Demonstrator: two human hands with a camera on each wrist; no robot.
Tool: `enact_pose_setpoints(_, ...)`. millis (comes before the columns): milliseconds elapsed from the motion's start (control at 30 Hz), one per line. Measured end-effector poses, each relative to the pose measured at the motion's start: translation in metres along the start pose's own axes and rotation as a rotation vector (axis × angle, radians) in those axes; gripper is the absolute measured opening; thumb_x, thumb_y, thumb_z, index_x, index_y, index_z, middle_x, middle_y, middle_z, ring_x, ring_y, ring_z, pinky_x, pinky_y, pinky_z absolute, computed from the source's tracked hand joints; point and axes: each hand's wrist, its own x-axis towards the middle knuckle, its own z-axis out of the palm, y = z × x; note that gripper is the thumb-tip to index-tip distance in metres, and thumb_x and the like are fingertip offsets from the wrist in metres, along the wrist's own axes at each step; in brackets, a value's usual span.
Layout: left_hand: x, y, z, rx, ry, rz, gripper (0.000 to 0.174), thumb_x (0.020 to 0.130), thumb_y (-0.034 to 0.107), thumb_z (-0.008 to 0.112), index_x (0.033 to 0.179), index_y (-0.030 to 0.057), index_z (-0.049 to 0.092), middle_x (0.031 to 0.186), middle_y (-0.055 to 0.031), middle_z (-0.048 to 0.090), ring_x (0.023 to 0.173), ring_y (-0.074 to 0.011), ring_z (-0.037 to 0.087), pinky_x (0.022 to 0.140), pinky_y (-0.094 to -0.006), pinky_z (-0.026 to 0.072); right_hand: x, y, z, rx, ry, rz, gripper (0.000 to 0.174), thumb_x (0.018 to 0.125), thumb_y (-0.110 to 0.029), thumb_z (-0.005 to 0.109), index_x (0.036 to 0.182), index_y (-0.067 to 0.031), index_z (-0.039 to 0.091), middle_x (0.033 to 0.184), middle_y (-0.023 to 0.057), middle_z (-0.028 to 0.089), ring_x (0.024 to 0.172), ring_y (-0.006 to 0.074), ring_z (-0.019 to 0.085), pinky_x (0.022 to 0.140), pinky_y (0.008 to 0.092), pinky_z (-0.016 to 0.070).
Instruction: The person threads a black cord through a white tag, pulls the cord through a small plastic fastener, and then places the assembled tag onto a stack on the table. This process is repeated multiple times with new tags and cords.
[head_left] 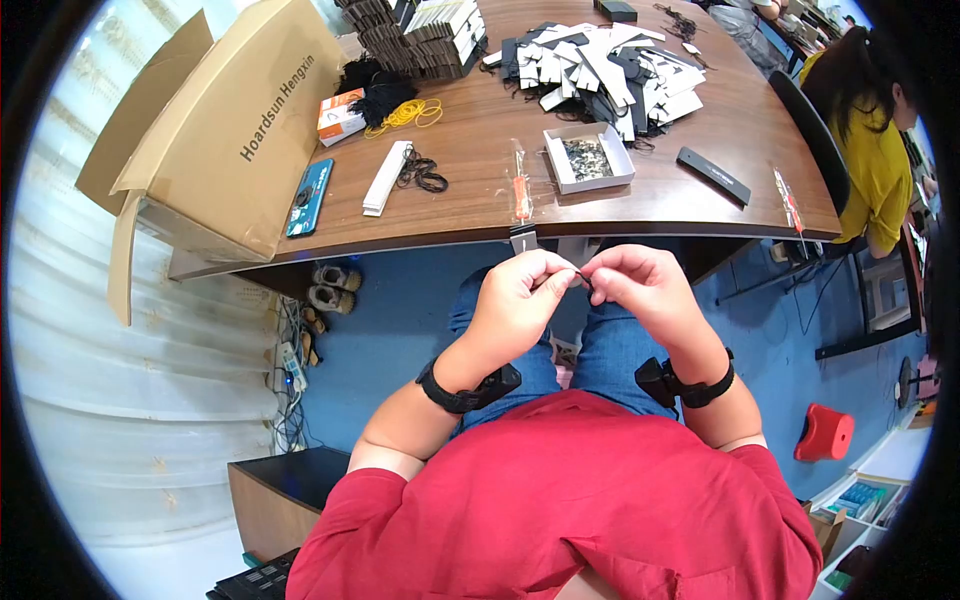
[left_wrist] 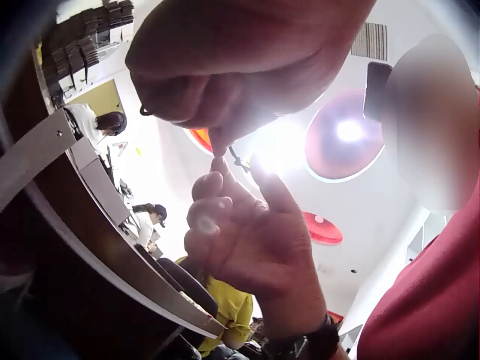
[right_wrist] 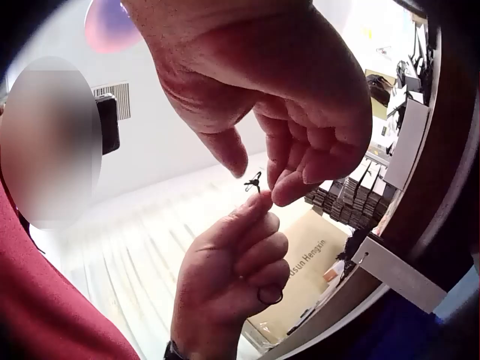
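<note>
Both hands meet above the lap, just in front of the table edge. My left hand point(head_left: 517, 305) pinches a thin black cord point(right_wrist: 253, 182) between thumb and index finger, and a small knotted loop of it stands up from the fingertips. Another black loop of cord shows by that hand's little finger in the right wrist view. My right hand point(head_left: 645, 290) is right at the cord; its thumb and index finger stand apart on either side of the knot in both wrist views. A flat tag with a hole point(right_wrist: 397, 274) sticks out over the table edge near the left hand.
On the table point(head_left: 460, 210) are a white box of small pieces point(head_left: 617, 165), a black bar point(head_left: 713, 177), a white bar point(head_left: 386, 180) with coiled black cord, and a blue package point(head_left: 310, 198). Behind lies a heap of white and black strips point(head_left: 605, 75). A cardboard box point(head_left: 240, 130) stands left.
</note>
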Motion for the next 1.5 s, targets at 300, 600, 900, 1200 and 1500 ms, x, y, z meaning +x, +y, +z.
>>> enact_pose_setpoints(300,0.001,-0.017,0.001,0.353,0.063,0.258,0.007,0.084,0.005,0.061,0.086,-0.0016,0.063,0.075,-0.0092,0.062,0.066,-0.0145,0.057,0.060,-0.0268,0.0449,0.002,0.010,0.003,-0.316,0.109,-0.032,0.008,0.080,-0.008,0.067,0.079,-0.0011,0.063,0.066,-0.0037,0.056,0.059,0.0017,0.048,0.053,0.0184,0.0412)
enact_pose_setpoints(600,0.005,-0.064,-0.024,0.049,-0.160,-0.032,0.015,0.090,0.012,0.056,0.091,-0.0010,0.063,0.074,0.0020,0.058,0.065,-0.0046,0.050,0.057,-0.0213,0.0417,0.008,0.045,-0.010,-0.299,0.209,0.027,0.006,0.079,-0.005,0.064,0.078,-0.0009,0.060,0.067,-0.0037,0.056,0.059,0.0021,0.049,0.052,0.0187,0.0410)
enact_pose_setpoints(900,0.002,-0.080,-0.057,-0.216,0.019,-0.307,0.010,0.088,0.010,0.062,0.090,0.0003,0.062,0.069,-0.0019,0.060,0.057,-0.0062,0.055,0.048,-0.0177,0.0409,0.012,0.066,-0.025,-0.600,0.179,0.082,0.008,0.077,-0.004,0.063,0.084,-0.0005,0.062,0.071,0.0023,0.059,0.062,0.0087,0.054,0.057,0.0236,0.0452)
enact_pose_setpoints(1200,0.009,-0.064,-0.040,-0.115,-0.126,-0.313,0.013,0.088,0.013,0.062,0.088,0.0001,0.063,0.067,-0.0014,0.060,0.058,-0.0068,0.056,0.050,-0.0190,0.0418,0.030,0.034,0.028,-0.655,-0.037,-0.200,0.024,0.074,-0.004,0.067,0.098,-0.0036,0.065,0.094,0.0146,0.064,0.077,0.0279,0.064,0.069,0.0326,0.0507)
enact_pose_setpoints(1500,0.000,-0.091,-0.051,-0.277,0.090,-0.286,0.012,0.088,0.012,0.061,0.090,-0.0003,0.062,0.067,-0.0029,0.060,0.056,-0.0083,0.056,0.050,-0.0196,0.0436,0.036,0.073,0.035,-0.431,0.139,0.075,0.008,0.080,-0.006,0.068,0.083,-0.0002,0.065,0.068,0.0047,0.062,0.057,0.0081,0.056,0.052,0.0232,0.0450)
